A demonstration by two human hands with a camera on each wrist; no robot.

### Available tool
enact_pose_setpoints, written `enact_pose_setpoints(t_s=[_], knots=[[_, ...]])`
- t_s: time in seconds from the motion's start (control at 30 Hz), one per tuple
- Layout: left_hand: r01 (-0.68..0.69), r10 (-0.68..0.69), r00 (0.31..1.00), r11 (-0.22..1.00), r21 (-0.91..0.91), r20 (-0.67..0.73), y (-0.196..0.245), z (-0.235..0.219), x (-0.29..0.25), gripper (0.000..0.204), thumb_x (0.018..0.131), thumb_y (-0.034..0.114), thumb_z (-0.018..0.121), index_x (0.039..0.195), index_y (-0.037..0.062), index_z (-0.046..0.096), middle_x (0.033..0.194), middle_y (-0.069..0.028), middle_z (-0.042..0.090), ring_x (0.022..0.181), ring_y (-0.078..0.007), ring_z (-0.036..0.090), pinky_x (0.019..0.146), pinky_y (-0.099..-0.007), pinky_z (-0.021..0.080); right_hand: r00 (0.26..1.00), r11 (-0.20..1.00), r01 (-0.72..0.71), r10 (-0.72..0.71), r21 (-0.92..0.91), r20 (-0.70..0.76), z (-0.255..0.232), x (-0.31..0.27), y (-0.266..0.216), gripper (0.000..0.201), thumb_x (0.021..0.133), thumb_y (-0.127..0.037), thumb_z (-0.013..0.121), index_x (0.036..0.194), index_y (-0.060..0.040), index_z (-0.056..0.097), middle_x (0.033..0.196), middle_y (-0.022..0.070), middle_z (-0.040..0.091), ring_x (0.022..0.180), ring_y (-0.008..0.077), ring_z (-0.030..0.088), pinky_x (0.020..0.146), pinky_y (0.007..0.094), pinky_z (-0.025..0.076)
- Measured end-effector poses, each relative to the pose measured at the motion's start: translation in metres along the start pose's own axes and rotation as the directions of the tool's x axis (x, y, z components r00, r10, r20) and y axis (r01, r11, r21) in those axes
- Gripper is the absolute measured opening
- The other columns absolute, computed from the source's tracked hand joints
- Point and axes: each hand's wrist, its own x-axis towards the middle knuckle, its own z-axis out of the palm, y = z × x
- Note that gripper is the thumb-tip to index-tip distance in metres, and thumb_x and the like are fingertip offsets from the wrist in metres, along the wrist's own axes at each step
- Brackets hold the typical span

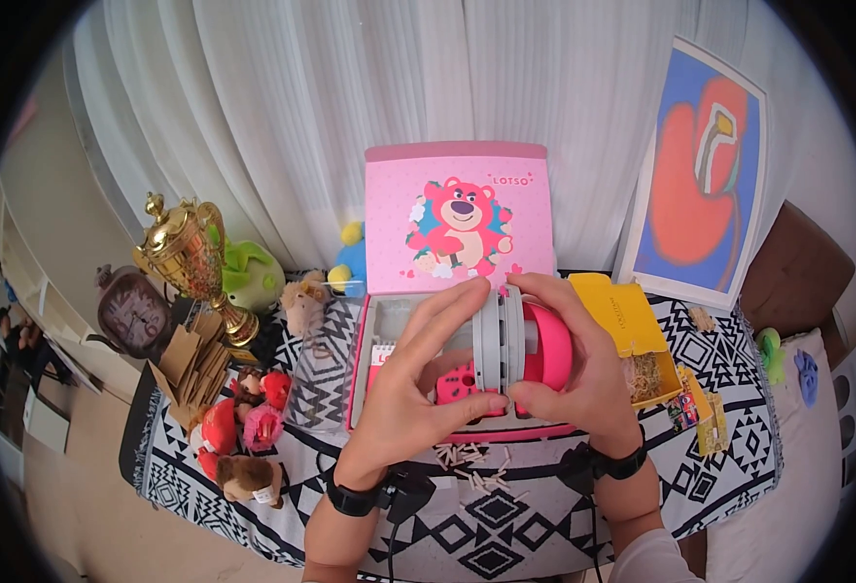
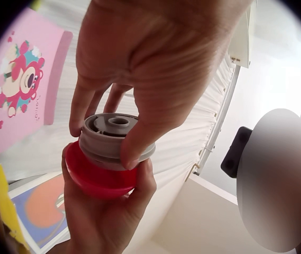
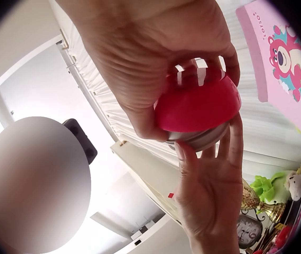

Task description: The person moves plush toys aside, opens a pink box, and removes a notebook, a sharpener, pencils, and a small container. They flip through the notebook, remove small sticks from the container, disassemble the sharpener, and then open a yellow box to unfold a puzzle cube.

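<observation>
Nearest to us, short pale pegs point(image 1: 486, 480) lie loose on the patterned cloth point(image 1: 496, 559), just in front of the pink box point(image 1: 358, 394). Above this box, we observe the left hand point(image 1: 403, 389) gripping the grey ringed part point(image 1: 487, 340), its fingers and thumb spread wide around the rim. The right hand point(image 1: 593, 374) is likewise spread wide, curved around the pink shell point(image 1: 556, 350), whose open side meets the grey ringed part; in the left wrist view we note a round socket in the latter's outer face. We cannot tell whether the two are locked together. A dark-spotted pink piece point(image 1: 455, 383) shows between the hands; its attachment is unclear.

The pink box contains a grey insert point(image 1: 389, 316) and a small white-and-pink item point(image 1: 382, 353); the hands hide much of the interior. To its right, we find the yellow box point(image 1: 671, 392), open and holding straw-like shreds point(image 1: 642, 374); to its left stands a clear plastic container point(image 1: 296, 413). Farther back, the bear-printed lid point(image 1: 389, 199) is upright before the white curtain point(image 1: 301, 97).
</observation>
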Motion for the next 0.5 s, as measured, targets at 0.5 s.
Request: enact_pose_setpoints(t_s=[0.5], knots=[[0.124, -0.127, 0.992, 0.961, -0.245, 0.004, 0.000, -0.007, -0.001, 0.085, 0.070, -0.009, 0.079, 0.145, 0.0019, 0.040, 0.144, -0.0100, 0.040, 0.127, -0.0235, 0.047, 0.095, -0.0376, 0.054, 0.936, 0.828, 0.319, -0.353, -0.460, 0.014, 0.011, 0.001, 0.002, 0.110, 0.056, -0.050, 0.088, 0.142, -0.0004, 0.041, 0.144, 0.0169, 0.047, 0.124, 0.0329, 0.049, 0.103, 0.0416, 0.038]])
